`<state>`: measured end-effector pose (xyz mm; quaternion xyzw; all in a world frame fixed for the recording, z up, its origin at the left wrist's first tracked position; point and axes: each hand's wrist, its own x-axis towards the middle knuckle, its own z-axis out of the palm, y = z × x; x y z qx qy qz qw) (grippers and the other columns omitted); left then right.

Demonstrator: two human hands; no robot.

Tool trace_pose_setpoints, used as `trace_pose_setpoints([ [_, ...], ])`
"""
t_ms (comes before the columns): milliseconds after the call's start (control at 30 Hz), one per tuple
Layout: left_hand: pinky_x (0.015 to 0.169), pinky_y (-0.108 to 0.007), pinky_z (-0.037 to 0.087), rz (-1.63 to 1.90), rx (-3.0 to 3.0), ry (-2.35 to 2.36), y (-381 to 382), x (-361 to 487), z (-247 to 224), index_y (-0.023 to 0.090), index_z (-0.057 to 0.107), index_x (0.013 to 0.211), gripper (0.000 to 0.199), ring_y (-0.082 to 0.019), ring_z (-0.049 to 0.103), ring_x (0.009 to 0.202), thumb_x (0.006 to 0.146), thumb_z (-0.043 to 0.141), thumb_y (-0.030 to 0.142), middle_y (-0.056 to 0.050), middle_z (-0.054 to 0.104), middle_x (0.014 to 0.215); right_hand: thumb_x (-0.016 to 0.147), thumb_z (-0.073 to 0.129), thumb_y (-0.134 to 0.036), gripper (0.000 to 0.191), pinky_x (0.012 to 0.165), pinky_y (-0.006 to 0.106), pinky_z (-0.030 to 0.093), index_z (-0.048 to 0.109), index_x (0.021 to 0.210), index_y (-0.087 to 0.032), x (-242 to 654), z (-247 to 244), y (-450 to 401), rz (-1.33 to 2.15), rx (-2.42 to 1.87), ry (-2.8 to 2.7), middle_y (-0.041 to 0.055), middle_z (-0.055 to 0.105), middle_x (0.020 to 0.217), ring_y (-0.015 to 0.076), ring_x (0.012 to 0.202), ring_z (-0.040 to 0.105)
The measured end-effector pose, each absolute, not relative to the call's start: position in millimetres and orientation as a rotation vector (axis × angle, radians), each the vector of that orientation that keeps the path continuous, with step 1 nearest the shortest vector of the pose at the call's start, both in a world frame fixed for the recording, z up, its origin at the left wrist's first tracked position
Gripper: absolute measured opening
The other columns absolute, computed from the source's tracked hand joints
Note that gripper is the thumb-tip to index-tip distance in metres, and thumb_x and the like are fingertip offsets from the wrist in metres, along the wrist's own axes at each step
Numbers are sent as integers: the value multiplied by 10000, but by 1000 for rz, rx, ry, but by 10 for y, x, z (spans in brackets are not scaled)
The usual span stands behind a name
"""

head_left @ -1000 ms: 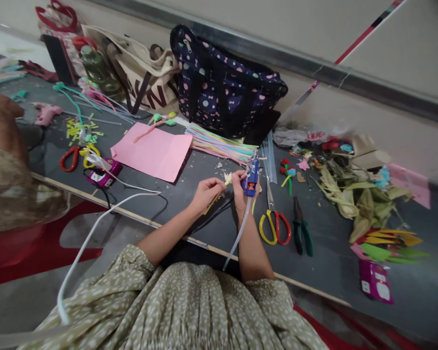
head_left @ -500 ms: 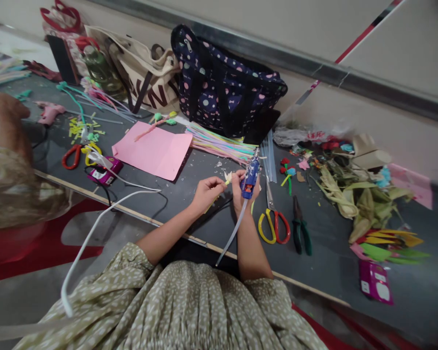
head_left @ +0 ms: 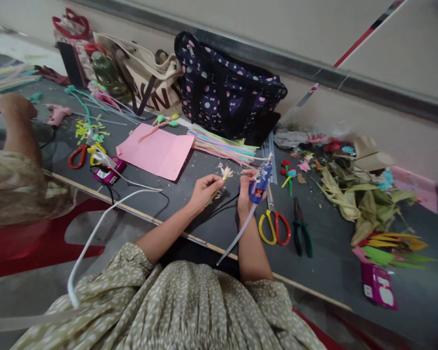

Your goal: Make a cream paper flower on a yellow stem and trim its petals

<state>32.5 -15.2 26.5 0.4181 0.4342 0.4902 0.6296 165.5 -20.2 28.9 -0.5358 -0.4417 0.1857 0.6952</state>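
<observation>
Between the fingertips of my left hand (head_left: 206,190) is a small pale-yellow handmade flower (head_left: 226,173), its petals pointing up and away. My right hand (head_left: 245,192) is wrapped round a blue glue gun (head_left: 261,181), nozzle up, with a long translucent glue stick (head_left: 237,238) hanging from its rear. The two hands are apart, with the glue gun to the right of the flower. Just right of my right forearm lie scissors (head_left: 275,228) with one yellow and one red handle, and dark green pliers (head_left: 301,228).
Beyond my hands lie a pink sheet (head_left: 155,150) and a bundle of pastel pipe cleaners (head_left: 222,144). A navy patterned bag (head_left: 226,87) stands by the wall. Dried husks (head_left: 372,209) spread at right. A white cable (head_left: 95,231) crosses the front edge; a co-worker's arm (head_left: 18,126) is at left.
My right hand has moved right with the glue gun, away from my left hand. The flower's petals now show more fully. The co-worker's arm at left has shifted.
</observation>
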Motion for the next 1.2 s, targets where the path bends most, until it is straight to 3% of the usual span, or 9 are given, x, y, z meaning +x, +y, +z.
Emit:
trace_pose_setpoints([
  [67, 560, -199, 427, 1139, 893, 963, -127, 295, 287, 146, 664, 774, 349, -79, 529, 577, 714, 788, 466, -1, 620, 665, 875, 624, -489, 293, 783, 384, 529, 478, 824, -240, 1700, 303, -209, 420, -1202, -976, 61, 655, 938, 207, 856, 645],
  [267, 624, -222, 509, 1171, 761, 910, -83, 236, 303, 160, 605, 797, 430, -100, 614, 634, 663, 831, 501, 8, 631, 696, 887, 580, -595, 403, 579, 270, 479, 588, 825, -198, 1803, 154, -117, 728, -1227, -941, 10, 631, 785, 125, 598, 569],
  [400, 444, -156, 343, 1242, 665, 847, -51, 193, 282, 164, 575, 805, 437, -35, 455, 495, 666, 832, 490, 41, 565, 670, 804, 649, -660, 465, 526, 249, 485, 562, 893, -212, 1809, 121, -88, 1031, -1126, -824, -26, 639, 746, 107, 511, 580],
  [500, 404, -153, 215, 1294, 594, 826, -36, 167, 307, 160, 561, 769, 449, -7, 293, 441, 655, 836, 495, 71, 474, 605, 756, 703, -639, 484, 459, 230, 446, 538, 929, -219, 1778, 143, -145, 1117, -1079, -811, -36, 640, 753, 76, 437, 496],
  [633, 408, -169, 175, 1296, 581, 861, -84, 192, 403, 165, 562, 733, 439, -6, 220, 422, 571, 892, 403, 112, 336, 513, 756, 739, -537, 429, 464, 222, 430, 556, 960, -206, 1732, 163, -248, 916, -1210, -945, -41, 625, 770, 74, 466, 474],
  [833, 409, -196, 161, 1198, 742, 893, -298, 334, 483, 145, 640, 735, 384, -2, 272, 414, 615, 863, 433, 56, 508, 562, 827, 697, -426, 290, 686, 285, 503, 555, 958, -210, 1706, 224, -280, 574, -1306, -1204, -15, 658, 813, 147, 687, 619],
  [933, 411, -208, 161, 1135, 825, 916, -451, 399, 474, 139, 648, 694, 388, -7, 286, 412, 626, 853, 462, 44, 532, 561, 829, 691, -425, 297, 667, 291, 486, 540, 976, -216, 1676, 244, -232, 486, -1380, -1172, -4, 668, 811, 164, 684, 627],
  [1067, 418, -218, 135, 1021, 859, 886, -645, 460, 490, 133, 642, 609, 393, -16, 263, 394, 652, 836, 472, 66, 412, 444, 809, 698, -454, 324, 596, 273, 434, 547, 979, -223, 1604, 256, -171, 381, -1476, -1091, -16, 637, 754, 167, 624, 591],
  [1200, 418, -223, 122, 1040, 793, 894, -726, 489, 569, 127, 697, 644, 334, -11, 264, 386, 622, 856, 420, 26, 543, 486, 824, 662, -447, 285, 569, 260, 431, 556, 978, -234, 1544, 239, -151, 299, -1440, -1055, -34, 579, 710, 164, 601, 577],
])
